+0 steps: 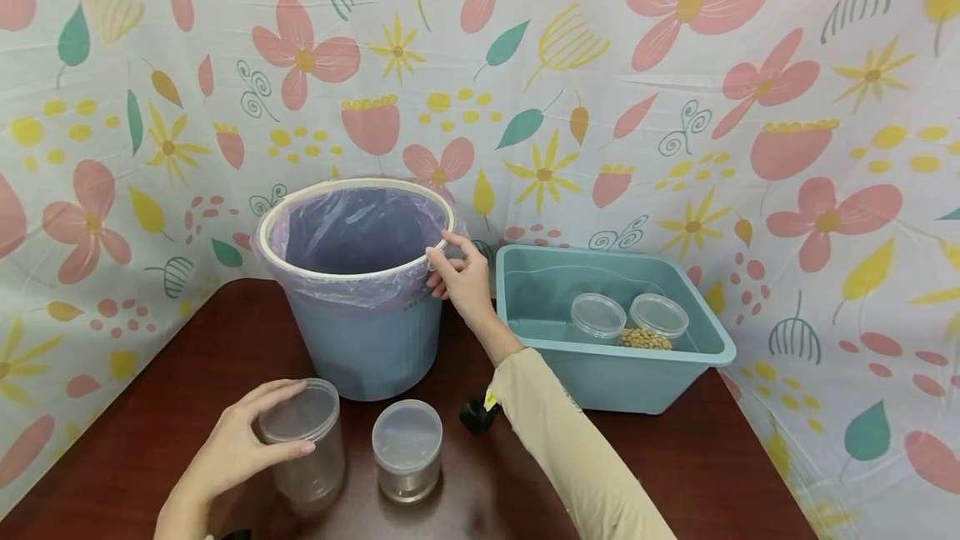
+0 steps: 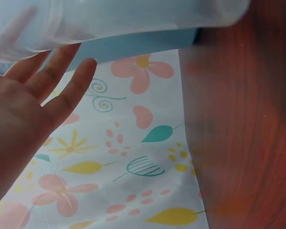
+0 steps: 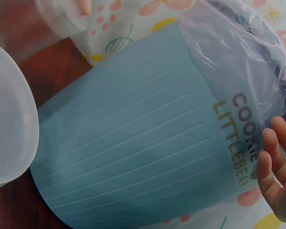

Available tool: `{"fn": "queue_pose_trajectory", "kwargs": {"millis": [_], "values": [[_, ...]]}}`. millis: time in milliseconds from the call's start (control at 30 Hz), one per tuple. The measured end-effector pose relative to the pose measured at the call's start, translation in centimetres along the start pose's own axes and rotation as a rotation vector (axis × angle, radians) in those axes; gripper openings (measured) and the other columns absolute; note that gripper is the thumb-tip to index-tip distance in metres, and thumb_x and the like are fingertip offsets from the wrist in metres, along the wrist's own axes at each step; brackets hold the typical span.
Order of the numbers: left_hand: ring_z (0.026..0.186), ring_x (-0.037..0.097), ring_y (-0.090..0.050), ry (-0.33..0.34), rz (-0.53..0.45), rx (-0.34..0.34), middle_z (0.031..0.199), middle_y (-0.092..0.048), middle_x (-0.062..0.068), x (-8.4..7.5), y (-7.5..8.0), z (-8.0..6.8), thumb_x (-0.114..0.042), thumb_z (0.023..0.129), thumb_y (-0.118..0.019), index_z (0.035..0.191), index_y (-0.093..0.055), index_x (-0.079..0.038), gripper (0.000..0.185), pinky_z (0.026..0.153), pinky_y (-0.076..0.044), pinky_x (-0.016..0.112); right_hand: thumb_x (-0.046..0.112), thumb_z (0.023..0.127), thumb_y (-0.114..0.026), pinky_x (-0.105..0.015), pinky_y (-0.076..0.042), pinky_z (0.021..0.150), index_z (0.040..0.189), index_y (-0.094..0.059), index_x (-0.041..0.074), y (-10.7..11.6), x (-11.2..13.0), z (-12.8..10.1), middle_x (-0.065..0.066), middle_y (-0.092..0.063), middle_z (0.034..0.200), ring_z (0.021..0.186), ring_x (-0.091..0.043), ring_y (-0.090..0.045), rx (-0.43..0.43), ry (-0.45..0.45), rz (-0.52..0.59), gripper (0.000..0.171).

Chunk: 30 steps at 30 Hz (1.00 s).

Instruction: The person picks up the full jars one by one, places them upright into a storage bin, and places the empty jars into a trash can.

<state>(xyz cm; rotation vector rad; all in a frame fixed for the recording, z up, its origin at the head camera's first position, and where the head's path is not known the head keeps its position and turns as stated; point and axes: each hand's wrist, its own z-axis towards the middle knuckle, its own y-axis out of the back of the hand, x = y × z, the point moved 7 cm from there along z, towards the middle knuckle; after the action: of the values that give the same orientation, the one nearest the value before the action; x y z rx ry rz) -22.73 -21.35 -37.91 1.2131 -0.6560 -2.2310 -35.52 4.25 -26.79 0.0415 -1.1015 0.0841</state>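
Right hand (image 1: 459,276) fingers (image 1: 438,258) on bin rim (image 1: 300,262)

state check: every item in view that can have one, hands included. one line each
left hand: curled round the lid of the tall jar
tall jar: upright, lidded, looks empty
short jar: upright, lidded, untouched
right hand: fingers on the bin rim
bin: upright, open, lined with a purple bag
tub: open, holds two jars
left tub jar: lidded, looks empty
right tub jar: lidded, part-filled with yellowish beans

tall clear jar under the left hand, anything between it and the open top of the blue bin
Nothing visible. The left hand grips the tall clear jar just in front of the blue bin; the short jar stands beside it, off that line.
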Motion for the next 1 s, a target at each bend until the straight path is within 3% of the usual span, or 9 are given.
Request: {"fn": "queue_pose_trajectory", "kwargs": {"millis": [233,467,633,733,833,1000], "values": [[0.101,0.003,-0.046,-0.047,-0.046,-0.075,0.113,-0.054,0.004,-1.1,1.2,0.6,-0.016,0.055,-0.086,0.113,-0.062,-0.011,0.063,0.078,-0.034,0.010,0.007,0.087,-0.058,-0.036,-0.046,0.044,0.124,-0.048,-0.004,0.0,0.2,-0.1,-0.030,-0.055,0.060,0.044,-0.036,-0.052,-0.001,0.014,-0.012,0.040],[0.102,0.003,-0.045,-0.050,-0.048,-0.087,0.114,-0.054,0.004,-1.6,2.0,1.2,-0.015,0.055,-0.086,0.114,-0.062,-0.011,0.064,0.078,-0.033,0.009,0.007,0.087,-0.057,-0.059,-0.042,0.052,0.124,-0.048,-0.004,-0.1,0.1,-0.1,-0.030,-0.055,0.060,0.043,-0.033,-0.052,-0.005,0.011,-0.008,0.040],[0.102,0.002,-0.046,-0.066,-0.038,-0.099,0.115,-0.053,0.003,-2.1,2.7,1.7,-0.012,0.053,-0.087,0.114,-0.061,-0.011,0.066,0.077,-0.034,0.009,0.007,0.087,-0.057,-0.061,-0.040,0.054,0.124,-0.048,-0.004,-0.2,-0.1,-0.1,-0.030,-0.055,0.060,0.042,-0.030,-0.052,-0.006,0.009,0.002,0.040],[0.101,0.002,-0.046,-0.078,-0.033,-0.109,0.115,-0.053,0.003,-2.5,3.4,1.9,-0.009,0.052,-0.087,0.114,-0.061,-0.010,0.067,0.076,-0.035,0.009,0.007,0.086,-0.058,-0.056,-0.043,0.051,0.124,-0.049,-0.004,-0.2,-0.2,0.0,-0.028,-0.056,0.059,0.041,-0.025,-0.052,-0.007,0.005,0.011,0.040],[0.101,0.002,-0.046,-0.102,-0.027,-0.122,0.114,-0.053,0.005,-3.5,4.1,2.3,-0.003,0.050,-0.087,0.113,-0.061,-0.007,0.068,0.077,-0.034,0.008,0.007,0.086,-0.059,-0.052,-0.045,0.049,0.123,-0.049,-0.003,-0.1,-0.2,0.0,-0.025,-0.057,0.058,0.041,-0.023,-0.052,-0.012,-0.001,0.022,0.040],[0.101,0.002,-0.046,-0.150,-0.017,-0.145,0.110,-0.054,0.014,-6.5,5.7,2.8,0.007,0.048,-0.084,0.108,-0.061,0.002,0.065,0.077,-0.033,0.008,0.006,0.086,-0.059,-0.056,-0.044,0.050,0.123,-0.049,-0.003,0.0,-0.4,0.2,-0.025,-0.057,0.058,0.042,-0.026,-0.052,-0.021,-0.003,0.039,0.040]]}}
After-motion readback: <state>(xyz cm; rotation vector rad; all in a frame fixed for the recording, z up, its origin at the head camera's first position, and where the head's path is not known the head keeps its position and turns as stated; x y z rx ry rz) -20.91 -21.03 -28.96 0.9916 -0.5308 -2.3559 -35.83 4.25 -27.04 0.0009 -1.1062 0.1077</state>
